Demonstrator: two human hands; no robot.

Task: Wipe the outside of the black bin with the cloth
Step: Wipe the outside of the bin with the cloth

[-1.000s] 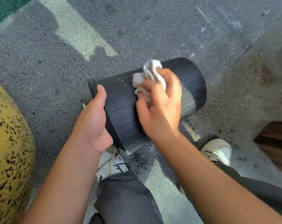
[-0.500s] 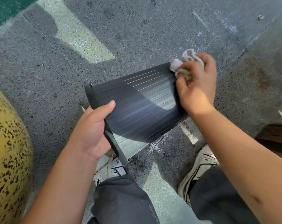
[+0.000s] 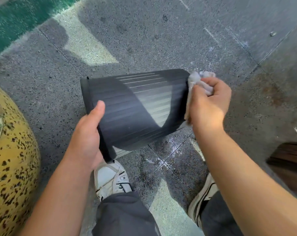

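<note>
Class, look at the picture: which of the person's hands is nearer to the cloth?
Right. The right hand has the cloth bunched in its grip at the far end of the black bin; the left hand holds the bin's opposite, rimmed end, away from the cloth.

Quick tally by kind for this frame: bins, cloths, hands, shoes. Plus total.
Bins: 1, the black bin
Cloths: 1, the cloth
Hands: 2, left hand and right hand
Shoes: 2, left shoe and right shoe
Total: 6
</note>
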